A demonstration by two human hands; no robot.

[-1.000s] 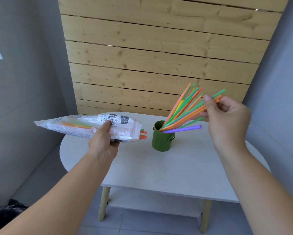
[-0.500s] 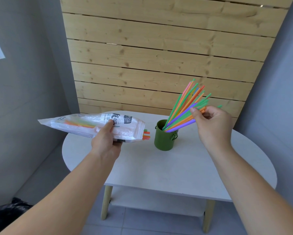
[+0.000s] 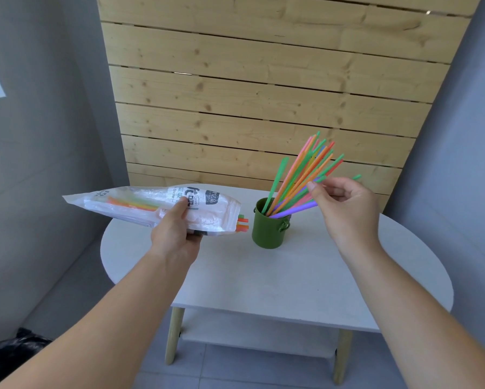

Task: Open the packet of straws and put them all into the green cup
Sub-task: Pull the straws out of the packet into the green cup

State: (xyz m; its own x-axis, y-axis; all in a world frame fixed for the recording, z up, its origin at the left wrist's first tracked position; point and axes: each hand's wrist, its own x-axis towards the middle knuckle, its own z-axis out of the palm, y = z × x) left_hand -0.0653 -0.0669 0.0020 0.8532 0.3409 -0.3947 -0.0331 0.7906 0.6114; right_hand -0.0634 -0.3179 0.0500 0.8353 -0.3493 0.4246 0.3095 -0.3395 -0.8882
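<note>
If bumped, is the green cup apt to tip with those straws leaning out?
Possibly: the straws all lean right, far above the small green cup. Its flat base on the table probably steadies it; straws look light.

Small white table in a grey corner, against timber.

Shows a white oval table (image 3: 263,279) on pale wooden legs (image 3: 174,336), with a white lower shelf (image 3: 252,332) slung beneath the top. Backs onto a panel of horizontal knotty pine boards (image 3: 263,94), flanked by a plain grey wall at left (image 3: 39,169) and another at right (image 3: 465,130). Rests on grey floor tiles (image 3: 235,373). Includes something black and crumpled, perhaps a bag (image 3: 11,348), low in the left corner, well apart from the table.
</note>
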